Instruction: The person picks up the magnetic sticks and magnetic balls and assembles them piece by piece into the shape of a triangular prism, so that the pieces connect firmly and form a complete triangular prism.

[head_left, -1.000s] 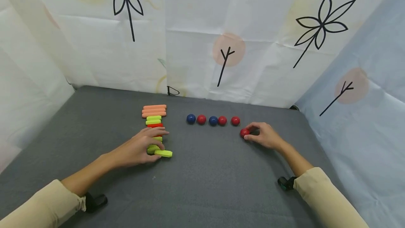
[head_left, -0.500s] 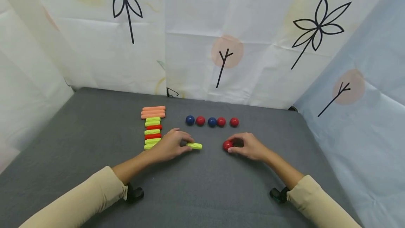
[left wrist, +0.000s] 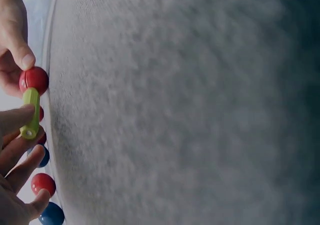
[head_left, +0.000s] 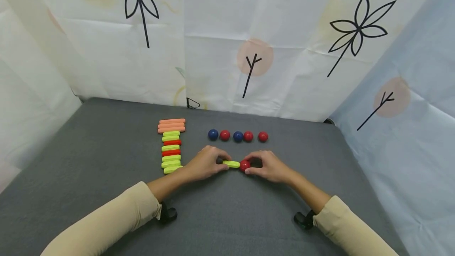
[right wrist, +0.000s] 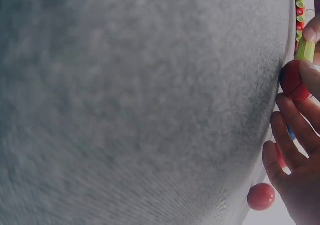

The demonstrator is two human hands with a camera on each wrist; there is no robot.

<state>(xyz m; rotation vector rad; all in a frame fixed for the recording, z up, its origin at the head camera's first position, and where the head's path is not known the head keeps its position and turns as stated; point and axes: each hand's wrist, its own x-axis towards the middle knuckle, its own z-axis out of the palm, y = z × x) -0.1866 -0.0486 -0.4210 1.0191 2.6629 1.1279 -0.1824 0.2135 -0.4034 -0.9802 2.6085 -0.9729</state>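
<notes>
Head view: I have the left hand (head_left: 207,164) pinching a yellow-green stick (head_left: 232,164), the right hand (head_left: 271,166) with thumb and fingers clamped on a red ball (head_left: 245,164); stick end meets ball, between the hands, at the grey table (head_left: 227,212). Five loose balls (head_left: 224,135) in a row beyond; stick column (head_left: 171,148) off left.

Left wrist view: stick gripped between digits (small hole in its near end), other end against the ball.

Right wrist view: I see the thumb on the ball, lower fingers slightly apart

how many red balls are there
4: the held red ball in the right hand; in the row beyond, a second red ball between the blue balls, then a third red ball and fourth red ball at the right end.
</notes>
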